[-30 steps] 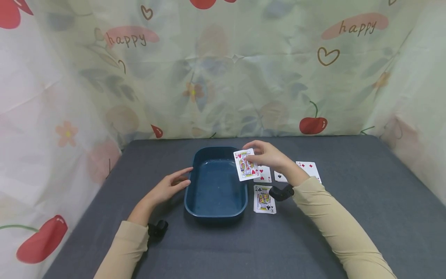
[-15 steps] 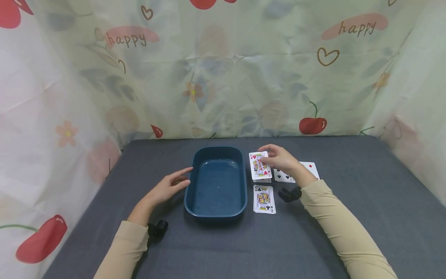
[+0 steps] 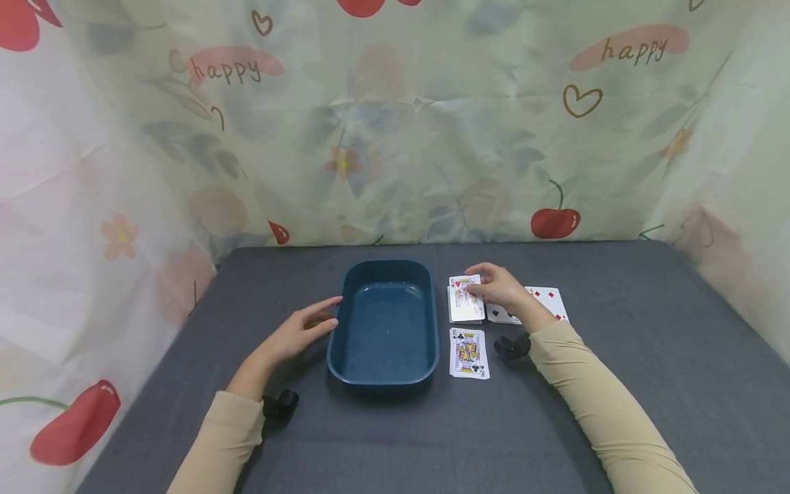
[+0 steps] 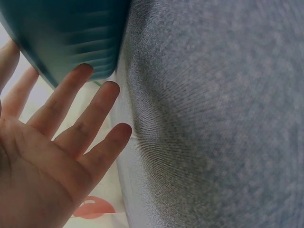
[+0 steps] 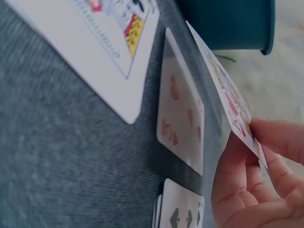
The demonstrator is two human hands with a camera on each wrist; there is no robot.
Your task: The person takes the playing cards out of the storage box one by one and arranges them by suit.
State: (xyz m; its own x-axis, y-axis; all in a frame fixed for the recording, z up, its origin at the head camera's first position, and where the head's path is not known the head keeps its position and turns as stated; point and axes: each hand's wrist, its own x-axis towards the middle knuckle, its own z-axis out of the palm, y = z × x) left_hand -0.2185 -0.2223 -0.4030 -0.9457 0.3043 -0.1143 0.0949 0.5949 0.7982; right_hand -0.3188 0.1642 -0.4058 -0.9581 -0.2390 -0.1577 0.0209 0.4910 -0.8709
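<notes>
My right hand (image 3: 498, 287) pinches a king of hearts (image 3: 464, 296) between thumb and fingers at its right edge. In the right wrist view the king (image 5: 227, 92) stands tilted just above a hearts card (image 5: 181, 104) on the table, with a gap between them. A king of clubs (image 3: 469, 353) tops a small stack nearer the person. At the left side of the deep blue tray (image 3: 382, 383), my left hand (image 3: 302, 333) rests its fingertips against the rim. Its fingers are spread and fairly straight in the left wrist view (image 4: 71, 123), holding nothing.
Spades cards (image 3: 503, 314) lie right of the hearts, partly behind the right hand. Beyond them are diamonds cards (image 3: 547, 300). The grey tablecloth (image 3: 382, 446) covers the table, with a printed curtain (image 3: 407, 171) rising behind it.
The right hand has carried the king of hearts from beside the tray's right rim rightward and down, over the hearts card. The left hand and tray have stayed put.
</notes>
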